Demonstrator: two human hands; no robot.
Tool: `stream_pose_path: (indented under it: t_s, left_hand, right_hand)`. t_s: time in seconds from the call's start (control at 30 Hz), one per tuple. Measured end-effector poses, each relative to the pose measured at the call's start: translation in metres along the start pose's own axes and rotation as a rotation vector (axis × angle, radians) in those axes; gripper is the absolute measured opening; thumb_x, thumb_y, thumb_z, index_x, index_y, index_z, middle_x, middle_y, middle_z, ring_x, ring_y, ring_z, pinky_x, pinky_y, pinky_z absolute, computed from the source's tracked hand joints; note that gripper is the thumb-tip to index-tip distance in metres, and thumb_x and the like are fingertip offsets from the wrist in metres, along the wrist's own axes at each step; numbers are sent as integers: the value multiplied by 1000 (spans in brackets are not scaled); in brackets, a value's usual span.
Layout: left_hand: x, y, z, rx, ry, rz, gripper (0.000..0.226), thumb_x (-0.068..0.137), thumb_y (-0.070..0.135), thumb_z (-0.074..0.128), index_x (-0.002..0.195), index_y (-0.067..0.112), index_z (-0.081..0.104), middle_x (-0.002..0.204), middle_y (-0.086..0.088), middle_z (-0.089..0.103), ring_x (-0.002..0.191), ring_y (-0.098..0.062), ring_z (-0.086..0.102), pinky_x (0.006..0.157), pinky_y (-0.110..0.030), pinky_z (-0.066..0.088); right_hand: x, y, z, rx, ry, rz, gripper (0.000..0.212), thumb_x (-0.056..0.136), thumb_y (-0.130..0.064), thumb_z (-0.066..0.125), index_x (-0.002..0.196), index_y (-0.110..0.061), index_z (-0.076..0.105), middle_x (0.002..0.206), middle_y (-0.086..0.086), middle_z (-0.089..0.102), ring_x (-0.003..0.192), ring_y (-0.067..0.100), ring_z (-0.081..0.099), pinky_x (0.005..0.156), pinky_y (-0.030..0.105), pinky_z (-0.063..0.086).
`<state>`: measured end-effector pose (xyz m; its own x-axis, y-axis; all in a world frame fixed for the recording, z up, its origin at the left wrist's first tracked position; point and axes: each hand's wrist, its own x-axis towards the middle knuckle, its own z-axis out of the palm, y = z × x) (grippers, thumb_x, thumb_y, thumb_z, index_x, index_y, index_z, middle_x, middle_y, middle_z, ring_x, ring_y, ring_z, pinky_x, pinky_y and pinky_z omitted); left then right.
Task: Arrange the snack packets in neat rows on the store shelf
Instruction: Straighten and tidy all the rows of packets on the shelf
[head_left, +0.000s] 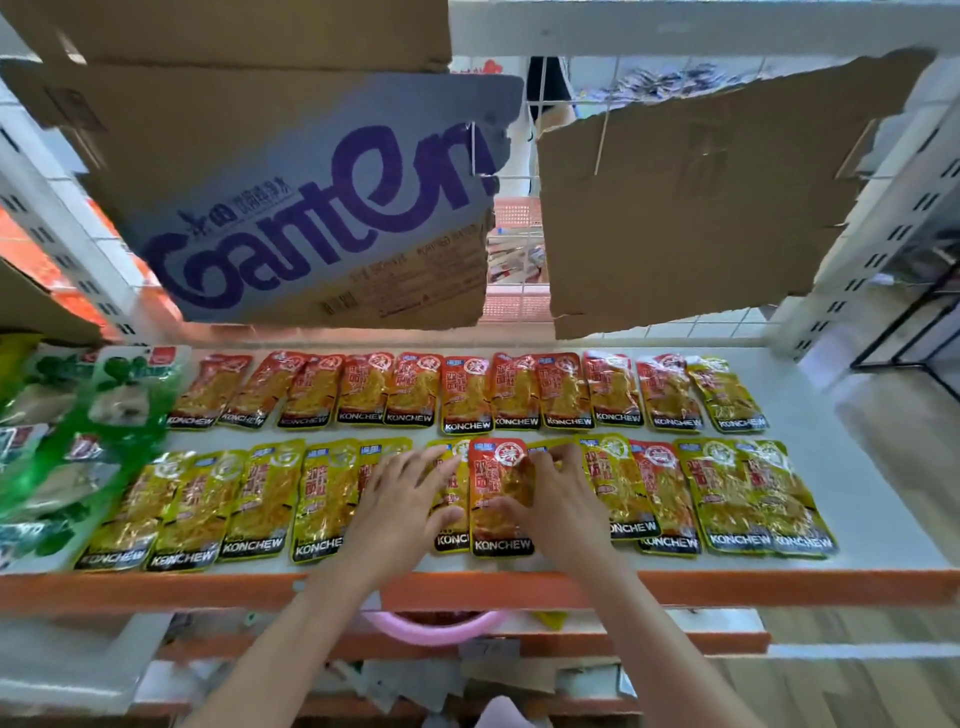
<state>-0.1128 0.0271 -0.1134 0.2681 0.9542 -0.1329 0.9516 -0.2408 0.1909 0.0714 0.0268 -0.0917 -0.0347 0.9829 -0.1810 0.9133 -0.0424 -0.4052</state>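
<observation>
Right hand (558, 499) pinches red packet (496, 499); left hand (402, 499) flat, steadying front row. Square it with neighbours, bottom edges level.

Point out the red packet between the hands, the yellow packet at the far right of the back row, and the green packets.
red packet (493, 499), head view, bare middle of its front.
yellow packet (727, 395), head view, centre of its front.
green packets (119, 395), head view, upper packet's face.

Red and yellow snack packets (501, 499) lie flat in two rows on the white shelf (857, 467).
</observation>
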Motion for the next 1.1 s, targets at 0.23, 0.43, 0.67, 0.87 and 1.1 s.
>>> stream_pose_path:
  t_s: [0.23,0.43,0.67,0.87,1.1]
  left_hand:
    - [-3,-5,-18,-83,-26,49,58,96,38,44,147,30,19,155,13,10,143,-11,2,114,-32,-10]
    - [3,7,-6,-173,67,114,56,94,40,46,144,22,29,152,7,21,142,-12,11,118,-32,2]
    - [19,18,6,-243,222,112,59,90,42,53,137,9,41,135,-2,43,127,-19,34,111,-29,23]
    - [27,32,2,-377,298,154,52,86,31,61,133,15,45,131,0,50,125,-18,39,107,-27,22]
    - [40,84,-5,-397,60,338,50,94,33,50,139,20,33,145,4,29,135,-13,22,107,-23,18]
  right_hand:
    - [5,-4,7,26,2,92,63,81,-58,59,118,-9,48,129,3,30,115,20,47,83,32,48]
    - [1,-9,21,-77,85,89,82,80,-65,50,131,-2,39,140,13,29,133,25,30,106,29,34]
    - [-2,-9,26,210,206,189,44,78,-38,71,100,-11,45,104,1,45,103,22,45,85,28,36]
    - [-10,-7,16,617,281,179,38,83,-15,68,109,-14,41,89,-2,59,84,20,60,72,28,47]
    - [-12,49,-29,664,485,243,40,91,-15,58,126,-14,39,90,-3,58,72,10,52,59,20,37]
